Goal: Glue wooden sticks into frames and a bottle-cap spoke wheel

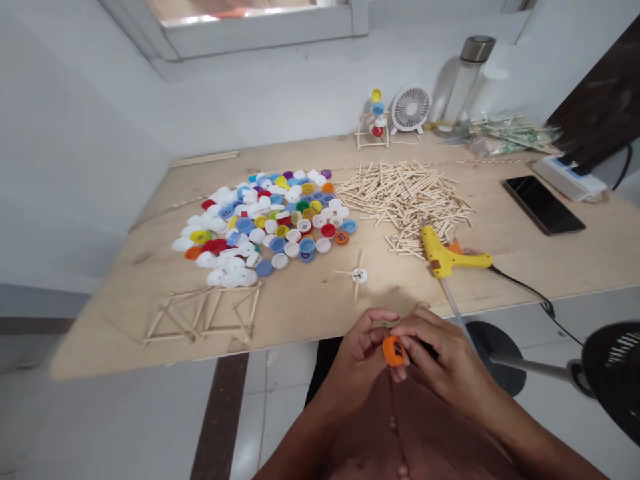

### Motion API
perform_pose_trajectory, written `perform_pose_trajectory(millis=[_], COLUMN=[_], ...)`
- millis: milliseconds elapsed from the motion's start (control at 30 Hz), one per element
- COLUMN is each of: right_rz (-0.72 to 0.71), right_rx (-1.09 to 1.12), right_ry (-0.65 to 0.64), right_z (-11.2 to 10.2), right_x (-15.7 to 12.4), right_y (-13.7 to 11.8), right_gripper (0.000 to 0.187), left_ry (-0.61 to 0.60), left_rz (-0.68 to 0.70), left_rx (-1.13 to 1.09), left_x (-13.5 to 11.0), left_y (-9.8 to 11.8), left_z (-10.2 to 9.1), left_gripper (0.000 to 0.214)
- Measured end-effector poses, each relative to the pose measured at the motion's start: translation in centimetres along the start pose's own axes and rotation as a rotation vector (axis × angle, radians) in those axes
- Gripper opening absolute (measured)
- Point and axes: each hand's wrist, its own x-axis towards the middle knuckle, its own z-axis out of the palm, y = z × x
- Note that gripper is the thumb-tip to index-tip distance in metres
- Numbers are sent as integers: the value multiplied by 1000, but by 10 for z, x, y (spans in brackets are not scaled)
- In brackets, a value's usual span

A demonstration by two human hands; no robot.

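Both hands meet just below the near edge of the wooden table (310, 307). My left hand (357, 353) and my right hand (440, 357) pinch a small orange bottle cap (393, 351) between their fingertips. On the table just beyond them lies a white cap with thin sticks glued across it (358, 274). A yellow glue gun (447, 256) rests to the right of it, its cable trailing off the edge.
A heap of coloured bottle caps (273, 220) and a pile of wooden sticks (405, 197) cover the middle. Stick frames (205, 313) lie at the front left. A phone (543, 204), small fan (410, 109), bottle (467, 77) and stick-and-cap model (374, 123) stand behind.
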Motion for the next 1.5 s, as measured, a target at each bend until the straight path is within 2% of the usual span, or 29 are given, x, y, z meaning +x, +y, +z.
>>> perform_pose_trajectory(millis=[200, 267, 367, 433, 567, 700, 800, 967, 1067, 1200, 1400, 1500], right_rz=[30, 50, 71, 78, 55, 34, 8, -8, -30, -83, -183, -226], right_rx=[-115, -170, -267, -311, -209, -82, -40, 15, -41, -139, -164, -187], right_ry=[33, -15, -170, -213, -74, 46, 29, 15, 72, 129, 117, 113], right_z=[-3, -3, 0, 2, -1, -6, -2, 8, 10, 12, 22, 28], right_x=[-7, -13, -26, -33, -35, -18, -1, 10, 10, 13, 27, 35], right_y=[8, 12, 19, 22, 16, -4, -17, -21, -14, -7, -9, -11], right_gripper=[18, 20, 22, 21, 34, 33, 33, 17, 22, 27, 32, 33], left_ry=[-57, -58, 8, 37, 33, 21, 23, 74, 94, 126, 170, 218], left_rz=[0, 18, 47, 60, 65, 55, 32, 0, 1, 75, 109, 138], left_rx=[-54, -91, -147, -171, -176, -178, -205, -212, -140, -111, -108, -28], left_x=[-2, -4, -7, -7, -6, -4, -4, -5, -6, -7, -7, -10], left_y=[5, 9, 12, 12, 10, 7, 5, 1, 0, 2, 12, 18], left_z=[-5, -8, -11, -12, -11, -8, -6, -6, -9, -12, -16, -21], left_gripper=[37, 35, 31, 31, 31, 36, 45, 46, 38, 32, 33, 32])
